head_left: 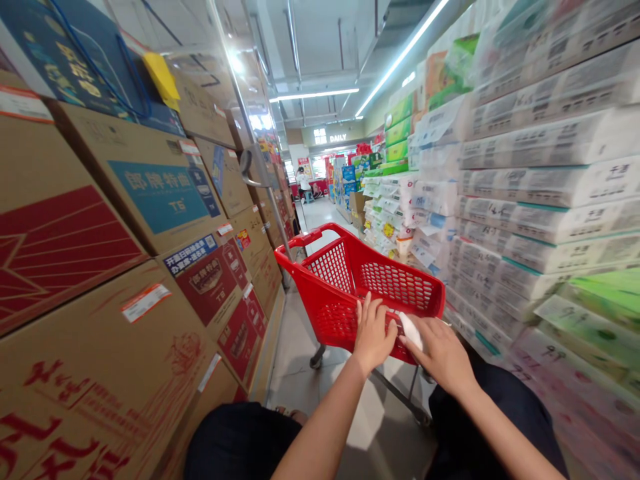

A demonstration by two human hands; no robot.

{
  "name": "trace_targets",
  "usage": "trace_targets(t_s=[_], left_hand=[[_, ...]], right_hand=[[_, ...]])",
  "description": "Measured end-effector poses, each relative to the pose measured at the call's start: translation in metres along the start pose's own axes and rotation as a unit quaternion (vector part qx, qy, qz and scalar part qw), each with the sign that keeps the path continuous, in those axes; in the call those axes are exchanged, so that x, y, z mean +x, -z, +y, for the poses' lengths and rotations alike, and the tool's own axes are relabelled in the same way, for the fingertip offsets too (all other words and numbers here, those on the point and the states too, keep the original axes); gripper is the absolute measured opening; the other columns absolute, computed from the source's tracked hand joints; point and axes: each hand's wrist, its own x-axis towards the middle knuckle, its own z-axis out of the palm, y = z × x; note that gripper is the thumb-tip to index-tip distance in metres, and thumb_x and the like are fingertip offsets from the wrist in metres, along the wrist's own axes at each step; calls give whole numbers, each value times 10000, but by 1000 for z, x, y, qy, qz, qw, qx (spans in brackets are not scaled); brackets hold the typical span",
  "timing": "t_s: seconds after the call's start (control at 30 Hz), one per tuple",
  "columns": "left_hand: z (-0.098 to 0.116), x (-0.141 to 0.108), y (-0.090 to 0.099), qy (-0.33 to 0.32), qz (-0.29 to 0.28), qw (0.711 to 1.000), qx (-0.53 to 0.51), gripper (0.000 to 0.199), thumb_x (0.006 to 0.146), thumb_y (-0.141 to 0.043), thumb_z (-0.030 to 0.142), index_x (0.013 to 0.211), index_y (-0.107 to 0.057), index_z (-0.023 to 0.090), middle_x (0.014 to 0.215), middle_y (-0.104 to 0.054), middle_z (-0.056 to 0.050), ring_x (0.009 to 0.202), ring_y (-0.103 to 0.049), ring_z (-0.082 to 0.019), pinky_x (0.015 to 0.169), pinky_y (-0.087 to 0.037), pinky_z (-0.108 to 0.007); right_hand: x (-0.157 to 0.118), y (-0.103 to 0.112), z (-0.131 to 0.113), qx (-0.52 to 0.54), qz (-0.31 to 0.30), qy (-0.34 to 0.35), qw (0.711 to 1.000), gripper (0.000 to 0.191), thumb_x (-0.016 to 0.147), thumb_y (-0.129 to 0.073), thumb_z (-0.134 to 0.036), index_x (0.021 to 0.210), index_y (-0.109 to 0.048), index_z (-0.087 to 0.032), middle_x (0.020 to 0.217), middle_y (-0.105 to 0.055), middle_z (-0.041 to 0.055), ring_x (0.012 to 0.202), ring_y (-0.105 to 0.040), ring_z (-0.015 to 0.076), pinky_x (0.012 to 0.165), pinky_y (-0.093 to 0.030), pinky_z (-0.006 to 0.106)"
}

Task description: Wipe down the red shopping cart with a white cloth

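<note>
A red plastic shopping cart (330, 307) with perforated sides stands in front of me, angled across the aisle. My left hand (374, 333) lies over its near rim, fingers stretched forward and slightly apart. Beside it, my right hand (443, 350) is at the same rim, toward the right corner. A small white piece, perhaps tissue or paper (411, 332), shows between the thumb and fingers of my right hand. Its exact kind is too blurred to tell. Through its open top, the cart's visible inside shows no goods.
Stacked brown cartons (150, 173) line the left side, beside a metal post (273, 200). Tall stacks of wrapped tissue packs (520, 193) rise close on the right. The tiled aisle floor (320, 212) runs ahead toward a distant person (303, 180).
</note>
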Motion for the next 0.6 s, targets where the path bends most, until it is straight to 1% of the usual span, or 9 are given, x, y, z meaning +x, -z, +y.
trace_targets(t_s=[0.1, 0.17, 0.23, 0.33, 0.4, 0.47, 0.53, 0.6], left_hand=[[-8, 0, 5, -9, -6, 1000, -23, 267, 945, -502, 157, 1187, -581, 235, 1512, -506, -56, 1560, -201, -244, 1274, -150, -595], [-15, 0, 10, -14, -15, 999, -36, 269, 941, -491, 141, 1168, -598, 237, 1499, -527, -43, 1555, -219, -238, 1270, -167, -596], [-21, -1, 15, -14, -24, 999, -42, 267, 934, -486, 128, 1138, -617, 239, 1485, -547, -33, 1549, -236, -233, 1268, -177, -593], [-28, -3, 22, -16, -32, 998, -44, 284, 929, -463, 106, 1113, -633, 242, 1474, -564, -23, 1542, -258, -221, 1268, -175, -590], [-31, -5, 27, -24, -33, 998, -45, 292, 938, -438, 103, 1102, -636, 240, 1475, -566, -19, 1538, -269, -213, 1267, -175, -587], [-34, -6, 31, -29, -35, 998, -42, 289, 955, -414, 114, 1089, -639, 239, 1480, -565, -18, 1535, -279, -211, 1261, -192, -588], [-37, -7, 34, -30, -31, 998, -34, 271, 973, -410, 136, 1075, -638, 240, 1492, -556, -21, 1531, -288, -211, 1258, -209, -583], [-37, -7, 35, -26, -22, 999, -19, 224, 990, -430, 173, 1060, -634, 235, 1512, -538, -30, 1529, -292, -208, 1264, -214, -561]], right_hand=[[2, 2, 5, 24, -30, 23, 999, 427, 1024, -406, -433, 1359, -589, -241, 1137, -705, 110, 1061, -644, 273, 985, -493, 472], [2, 6, 14, 63, -62, 48, 995, 411, 1035, -388, -428, 1339, -603, -255, 1186, -708, 95, 1100, -645, 257, 1025, -488, 477], [2, 8, 25, 96, -85, 64, 990, 417, 1042, -375, -435, 1331, -615, -254, 1272, -692, 88, 1189, -626, 251, 1113, -438, 507], [3, 9, 48, 110, -102, 59, 987, 452, 1047, -359, -453, 1346, -620, -237, 1380, -647, 88, 1322, -557, 252, 1212, -324, 550], [5, 8, 64, 103, -99, 44, 989, 474, 1047, -352, -464, 1368, -612, -232, 1407, -631, 86, 1370, -518, 258, 1225, -299, 566], [7, 8, 74, 94, -82, 27, 992, 485, 1047, -344, -465, 1395, -595, -239, 1408, -632, 83, 1394, -495, 267, 1216, -309, 581], [9, 7, 73, 89, -62, 16, 994, 482, 1049, -342, -456, 1404, -590, -245, 1394, -643, 81, 1404, -485, 275, 1200, -334, 590], [7, 6, 60, 87, -49, 16, 995, 466, 1048, -353, -444, 1377, -615, -244, 1379, -653, 83, 1404, -485, 281, 1187, -357, 590]])
